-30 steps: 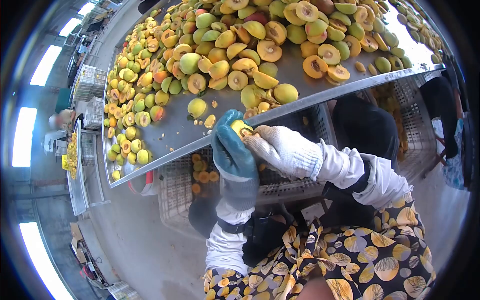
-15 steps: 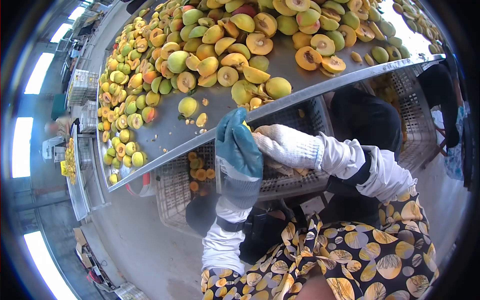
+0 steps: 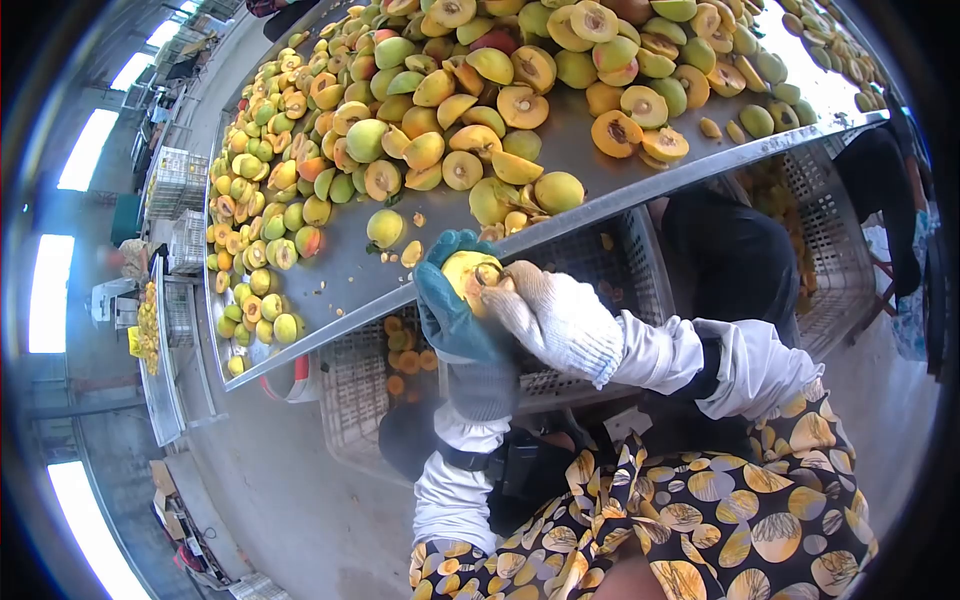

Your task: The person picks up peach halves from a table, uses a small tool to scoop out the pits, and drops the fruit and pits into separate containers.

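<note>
My left hand [image 3: 452, 318], in a green-coated glove, is cupped around a yellow peach [image 3: 462, 272] just off the table's near edge. Its cut face is turned up towards me. Against that face is a small dark curved loop [image 3: 489, 272], apparently the end of a pitting tool. My right hand [image 3: 560, 318], in a white knitted glove, is closed with its fingertips at the loop; any handle is hidden inside the fingers. Beyond the hands, halved and whole peaches [image 3: 425, 150] are heaped on the metal table [image 3: 345, 265].
Below the table edge stand plastic crates, one holding peach halves [image 3: 405, 360] at the left and another crate [image 3: 650, 265] behind my right hand. A dark-clothed leg [image 3: 730, 245] is beside it. Stacked crates [image 3: 175, 180] stand farther left.
My left hand has turned and loosened, so the peach's cut face now shows. My right fingers have come over that face, with the loop now visible. The view has shifted slightly.
</note>
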Motion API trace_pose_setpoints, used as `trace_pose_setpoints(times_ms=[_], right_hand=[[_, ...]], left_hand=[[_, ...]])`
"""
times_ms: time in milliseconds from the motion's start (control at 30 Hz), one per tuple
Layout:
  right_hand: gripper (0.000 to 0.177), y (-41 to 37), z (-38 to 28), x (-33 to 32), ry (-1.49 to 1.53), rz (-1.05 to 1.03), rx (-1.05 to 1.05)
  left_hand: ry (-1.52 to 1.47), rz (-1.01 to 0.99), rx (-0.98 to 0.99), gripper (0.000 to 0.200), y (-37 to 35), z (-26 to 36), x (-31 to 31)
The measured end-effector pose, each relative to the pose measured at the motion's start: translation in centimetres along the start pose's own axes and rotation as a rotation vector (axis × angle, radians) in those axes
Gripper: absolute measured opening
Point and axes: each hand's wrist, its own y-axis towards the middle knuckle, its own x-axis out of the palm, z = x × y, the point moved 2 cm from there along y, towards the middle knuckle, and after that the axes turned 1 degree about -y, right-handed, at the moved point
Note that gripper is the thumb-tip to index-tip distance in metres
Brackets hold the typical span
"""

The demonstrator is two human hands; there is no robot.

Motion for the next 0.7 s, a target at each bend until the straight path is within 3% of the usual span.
trace_pose_setpoints(times_ms=[233, 433, 633, 667, 700], right_hand=[[0.045, 0.8, 0.0, -0.1, -0.139, -0.066, -0.057], [0.046, 1.0, -0.1, -0.8, -0.125, -0.177, -0.026], [0.054, 2.4, 1.2, -0.9, 0.214, -0.358, 0.031], [0.059, 2.3, 0.6, -2.5, 0.44, -0.616, 0.359], [0.06, 2.3, 0.7, -2.5, 0.449, -0.631, 0.364]], left_hand=[[0.281, -0.007, 0.163, 0.057, -0.6, 0.6, -0.3], [0.348, -0.032, 0.191, 0.055, -1.2, 1.5, 0.5], [0.642, -0.094, 0.378, 0.051, -1.0, 0.4, 0.1], [0.661, -0.101, 0.389, 0.049, -0.9, 0.5, 0.1], [0.677, -0.106, 0.403, 0.049, -0.8, 0.3, 0.1]])
